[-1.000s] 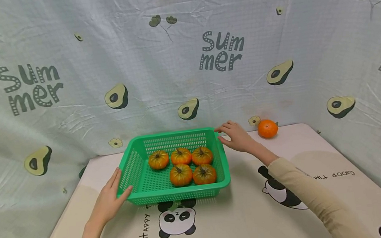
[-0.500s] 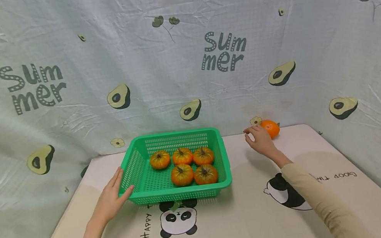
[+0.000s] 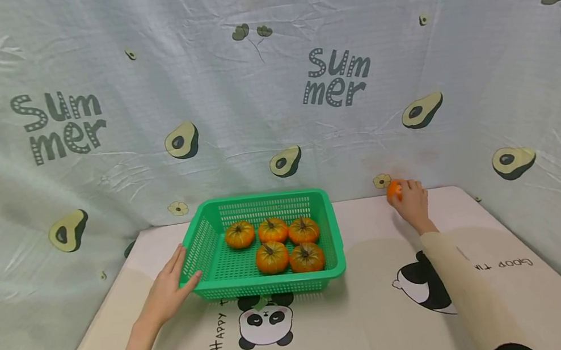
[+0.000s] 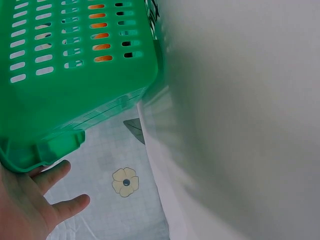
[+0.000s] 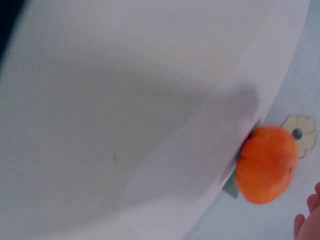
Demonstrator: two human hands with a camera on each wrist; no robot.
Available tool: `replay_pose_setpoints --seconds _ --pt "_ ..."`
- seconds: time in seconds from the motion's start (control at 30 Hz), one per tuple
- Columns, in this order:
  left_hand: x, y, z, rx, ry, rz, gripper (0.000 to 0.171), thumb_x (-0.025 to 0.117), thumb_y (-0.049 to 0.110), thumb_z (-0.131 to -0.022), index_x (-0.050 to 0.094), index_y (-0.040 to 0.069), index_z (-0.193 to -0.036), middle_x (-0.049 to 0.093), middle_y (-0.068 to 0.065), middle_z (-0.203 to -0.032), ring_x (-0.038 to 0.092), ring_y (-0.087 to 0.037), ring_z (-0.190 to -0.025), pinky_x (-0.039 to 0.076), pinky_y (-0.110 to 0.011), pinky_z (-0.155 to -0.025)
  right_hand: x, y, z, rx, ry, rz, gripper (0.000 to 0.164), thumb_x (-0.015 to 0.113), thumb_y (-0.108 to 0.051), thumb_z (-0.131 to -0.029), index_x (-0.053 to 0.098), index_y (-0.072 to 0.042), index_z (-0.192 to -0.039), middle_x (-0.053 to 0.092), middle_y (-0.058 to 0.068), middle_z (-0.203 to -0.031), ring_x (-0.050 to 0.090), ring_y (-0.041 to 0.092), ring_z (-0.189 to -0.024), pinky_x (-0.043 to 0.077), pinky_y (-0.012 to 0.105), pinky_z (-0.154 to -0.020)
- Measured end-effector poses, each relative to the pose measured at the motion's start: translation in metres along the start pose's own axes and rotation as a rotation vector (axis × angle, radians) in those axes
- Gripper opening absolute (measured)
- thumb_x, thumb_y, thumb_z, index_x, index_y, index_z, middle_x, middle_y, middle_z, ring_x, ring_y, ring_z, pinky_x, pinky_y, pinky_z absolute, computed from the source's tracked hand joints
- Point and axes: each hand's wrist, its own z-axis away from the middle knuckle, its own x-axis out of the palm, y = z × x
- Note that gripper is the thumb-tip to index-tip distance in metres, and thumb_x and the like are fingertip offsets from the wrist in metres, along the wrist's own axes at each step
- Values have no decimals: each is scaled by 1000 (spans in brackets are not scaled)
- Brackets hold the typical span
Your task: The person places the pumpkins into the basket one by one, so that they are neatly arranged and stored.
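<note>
A green plastic basket [image 3: 266, 280] stands on the table, holding several small orange-green pumpkins [image 3: 271, 257]. Against its left side rests my left hand [image 3: 162, 298], fingers extended and thumb spread near the front left corner. In the left wrist view, fingers [image 4: 56, 175] of that hand lie at the rim beside the basket wall [image 4: 75, 95]. At the table's far right edge, my right hand [image 3: 413, 205] is at an orange persimmon [image 3: 394, 190], partly covering it in the head view. The right wrist view shows a gap between the fingertips [image 5: 313, 204] and the persimmon [image 5: 267, 165].
A printed cloth [image 3: 230, 89] hangs directly behind the table's back edge. The pale table cover [image 3: 367, 314] carries panda drawings and lettering. The persimmon sits close to the hanging cloth, well to the right of the basket.
My right hand has moved from beside the basket's back right corner rightward to the persimmon. The left hand stays at the basket. The head view has shifted slightly.
</note>
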Motion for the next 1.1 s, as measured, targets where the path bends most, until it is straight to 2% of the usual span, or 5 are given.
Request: replay_pose_setpoints --seconds 0.33,0.53,0.7,0.87,1.1 --pt "2 0 1 -1 -2 16 73 51 36 -89 20 -7 -139 20 -25 -145 28 -47 -126 28 -58 -98 -7 23 -6 124 -267 56 74 63 -26 -79 26 7 -134 21 31 -138 22 49 -118 24 65 -84" --pt "-1 1 -2 6 1 14 73 51 36 -88 21 -7 -139 21 -25 -144 28 -47 -126 29 -58 -98 -2 25 -6 144 -352 74 83 63 -34 -80 18 4 -138 15 29 -142 16 51 -122 20 69 -88" --pt "-1 1 -3 3 -6 12 73 51 36 -88 21 -8 -139 21 -25 -144 28 -47 -126 29 -58 -98 4 28 -4 109 -365 130 77 61 -31 -80 21 2 -138 22 28 -139 21 50 -119 24 67 -85" --pt "0 1 -3 -4 -7 11 74 51 37 -89 20 -7 -139 21 -25 -145 28 -46 -127 28 -58 -98 7 28 -3 75 -304 179 71 61 -31 -80 27 -2 -135 30 31 -126 27 51 -110 29 65 -79" --pt "0 0 -1 -10 -3 20 73 51 37 -88 20 -7 -139 21 -25 -145 28 -47 -127 28 -58 -98 1 21 -5 87 -296 229 71 65 -31 -76 32 -2 -131 29 34 -113 27 51 -103 30 62 -76"
